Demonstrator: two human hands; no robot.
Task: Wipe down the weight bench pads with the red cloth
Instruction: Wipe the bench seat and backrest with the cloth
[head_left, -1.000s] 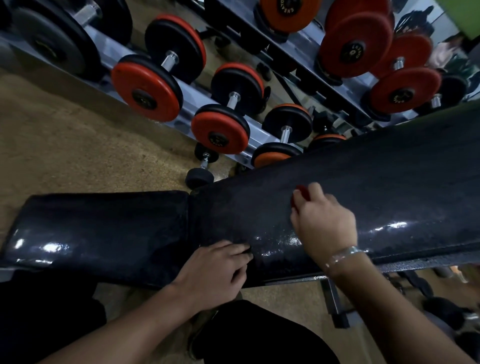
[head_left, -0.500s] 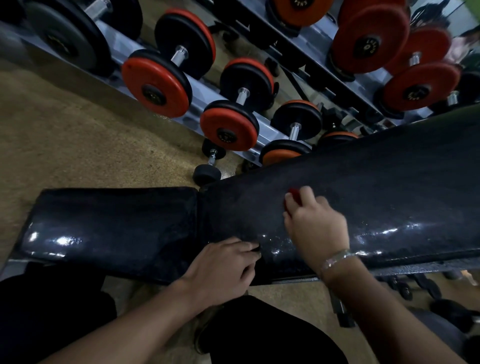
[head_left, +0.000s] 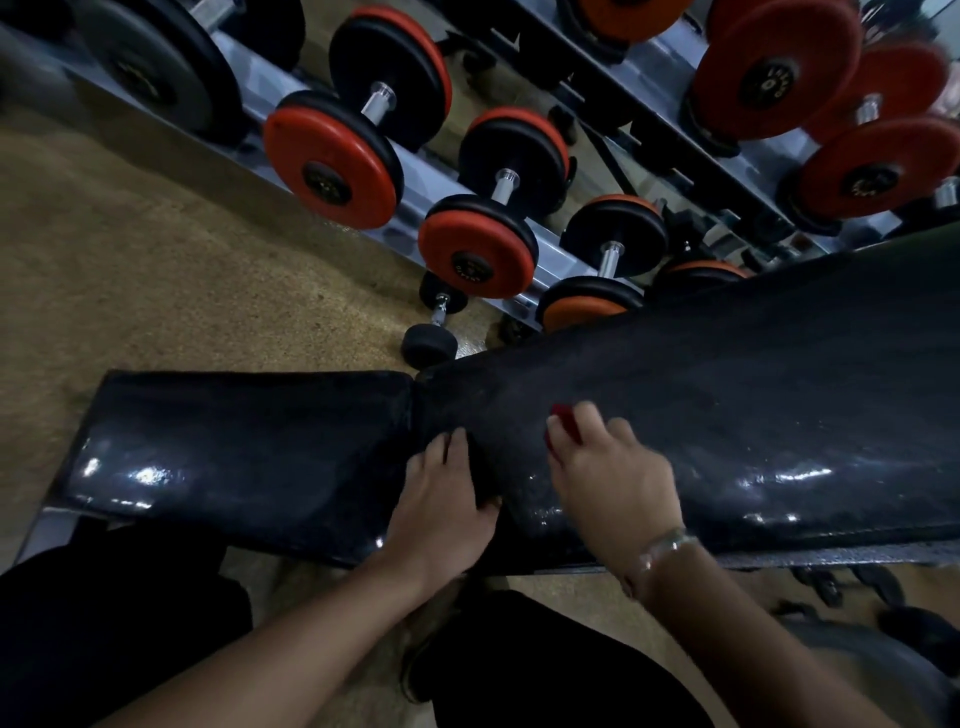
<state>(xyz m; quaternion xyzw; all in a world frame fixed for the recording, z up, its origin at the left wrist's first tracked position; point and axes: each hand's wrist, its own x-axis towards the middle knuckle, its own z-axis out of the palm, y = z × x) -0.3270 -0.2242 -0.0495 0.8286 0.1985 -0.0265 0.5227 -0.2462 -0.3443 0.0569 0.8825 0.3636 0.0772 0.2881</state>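
Note:
A black weight bench lies across the view: a short seat pad (head_left: 244, 447) on the left and a long back pad (head_left: 753, 395) rising to the right. My right hand (head_left: 608, 478) presses on the back pad near its lower end, closed on a red cloth (head_left: 563, 423) that shows only as a small red patch between the fingers. My left hand (head_left: 441, 504) rests flat at the gap between the two pads, fingers apart and holding nothing. Both pads gleam in places.
A metal rack (head_left: 467, 228) of red and black dumbbells runs diagonally behind the bench. One small black dumbbell (head_left: 434, 327) lies on the tan floor (head_left: 130, 270) close to the pad joint. My dark-clad legs are below the bench's near edge.
My right hand with the cloth has slid a little left and down along the back pad. My left hand has shifted up onto the gap between the pads. The camera has drifted.

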